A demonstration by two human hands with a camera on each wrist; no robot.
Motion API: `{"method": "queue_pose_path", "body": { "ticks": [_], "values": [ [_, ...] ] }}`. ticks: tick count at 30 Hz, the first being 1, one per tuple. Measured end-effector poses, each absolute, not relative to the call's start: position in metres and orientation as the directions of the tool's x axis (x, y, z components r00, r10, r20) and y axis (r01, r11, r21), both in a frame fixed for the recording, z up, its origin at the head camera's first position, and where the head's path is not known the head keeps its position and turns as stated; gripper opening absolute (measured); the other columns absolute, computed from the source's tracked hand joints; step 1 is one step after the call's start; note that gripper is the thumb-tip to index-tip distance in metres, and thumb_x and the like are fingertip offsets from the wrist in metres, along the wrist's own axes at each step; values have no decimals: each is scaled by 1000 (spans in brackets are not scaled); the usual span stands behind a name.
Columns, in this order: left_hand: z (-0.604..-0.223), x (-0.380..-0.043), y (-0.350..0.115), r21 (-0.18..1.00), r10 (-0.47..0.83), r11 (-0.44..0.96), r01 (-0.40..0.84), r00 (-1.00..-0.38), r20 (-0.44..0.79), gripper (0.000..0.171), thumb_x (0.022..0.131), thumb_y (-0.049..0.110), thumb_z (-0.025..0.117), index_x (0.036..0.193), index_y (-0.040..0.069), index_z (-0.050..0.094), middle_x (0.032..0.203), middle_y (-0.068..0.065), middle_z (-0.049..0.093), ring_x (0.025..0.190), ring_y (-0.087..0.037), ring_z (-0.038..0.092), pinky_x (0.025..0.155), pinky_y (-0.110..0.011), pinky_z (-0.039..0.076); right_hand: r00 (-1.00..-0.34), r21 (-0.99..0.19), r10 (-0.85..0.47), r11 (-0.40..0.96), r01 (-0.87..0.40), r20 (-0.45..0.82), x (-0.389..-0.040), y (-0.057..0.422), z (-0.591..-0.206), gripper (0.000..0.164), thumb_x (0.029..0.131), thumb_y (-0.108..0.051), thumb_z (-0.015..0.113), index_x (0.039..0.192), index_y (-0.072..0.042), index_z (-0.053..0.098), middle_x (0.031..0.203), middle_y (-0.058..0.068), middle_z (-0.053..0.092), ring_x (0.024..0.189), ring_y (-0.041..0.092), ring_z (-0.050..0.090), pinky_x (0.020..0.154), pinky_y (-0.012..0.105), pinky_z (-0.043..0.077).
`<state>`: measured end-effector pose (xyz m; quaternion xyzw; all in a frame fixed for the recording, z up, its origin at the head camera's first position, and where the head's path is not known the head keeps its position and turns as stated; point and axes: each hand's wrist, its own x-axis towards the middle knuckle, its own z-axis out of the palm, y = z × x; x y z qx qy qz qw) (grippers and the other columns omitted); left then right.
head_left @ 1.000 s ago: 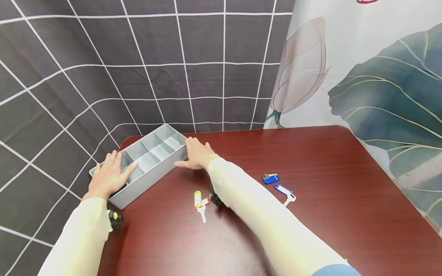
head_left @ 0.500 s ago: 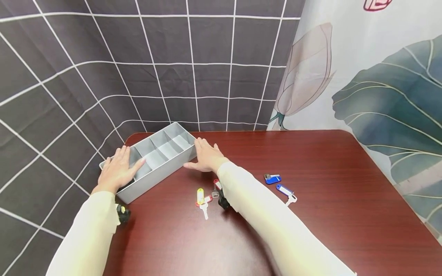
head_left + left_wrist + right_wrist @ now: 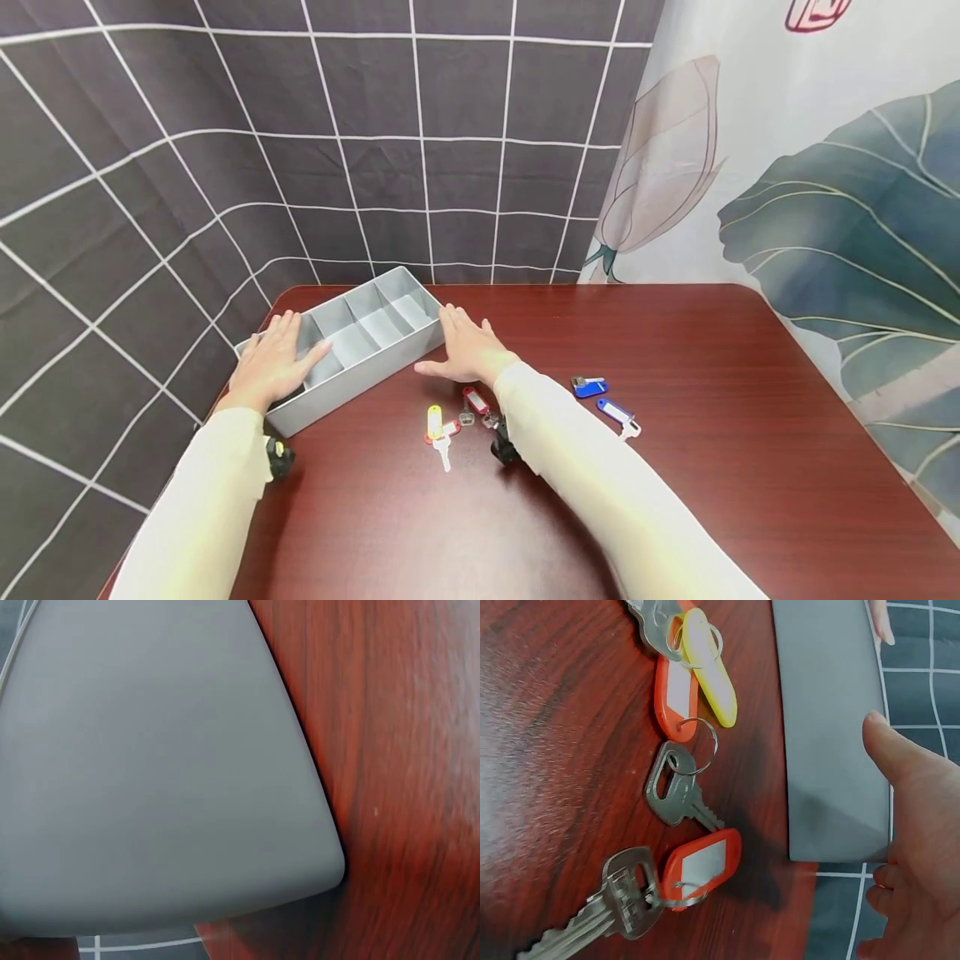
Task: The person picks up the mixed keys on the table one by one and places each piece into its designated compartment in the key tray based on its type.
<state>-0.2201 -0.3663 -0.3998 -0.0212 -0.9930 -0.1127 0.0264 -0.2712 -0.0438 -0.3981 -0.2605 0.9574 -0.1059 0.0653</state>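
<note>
A grey divided storage box sits aslant at the table's left back. Over its near left end lies my left hand, fingers spread, thumb across the rim. My right hand rests straight fingers against the box's right end; the right wrist view shows its thumb over the box wall. Only the box's side fills the left wrist view, without the hand. Below the right hand lie keys with a yellow tag and red tags.
Two keys with blue tags, one tag lying farther back and one nearer, lie right of the right forearm on the reddish-brown table. A dark checked curtain hangs close behind the table and along its left side.
The box has slid rightward across the table, both hands moving along with it. A red-tagged key by the right wrist, hidden before, now shows. The head view has shifted slightly.
</note>
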Motion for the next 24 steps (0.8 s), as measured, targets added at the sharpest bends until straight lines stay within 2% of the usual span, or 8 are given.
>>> {"method": "queue_pose_path", "body": {
  "ticks": [10,17,24],
  "values": [
    [-400,-225,-340,228,65,971,76,-996,56,98,89,73,32,153,1,14,156,-23,16,144,-40,11,112,-61,6,-864,-282,-496,845,-455,-90,-262,-13,-398,111,78,-75,55,155,-9,12,161,7,12,147,20,9,114,55,15],
    [-401,-233,-319,235,95,966,106,-994,59,92,92,66,38,153,1,16,157,-22,17,145,-37,10,113,-59,6,-867,-306,-489,842,-444,-90,-255,14,-400,113,77,-76,55,155,-9,9,161,7,9,147,19,7,114,55,11],
    [-402,-238,-298,223,133,964,143,-989,57,93,92,68,37,153,1,17,157,-21,18,145,-36,9,114,-57,6,-873,-310,-482,843,-439,-75,-250,38,-402,114,76,-76,55,155,-7,10,161,9,10,147,21,8,113,57,12]
  ]
}}
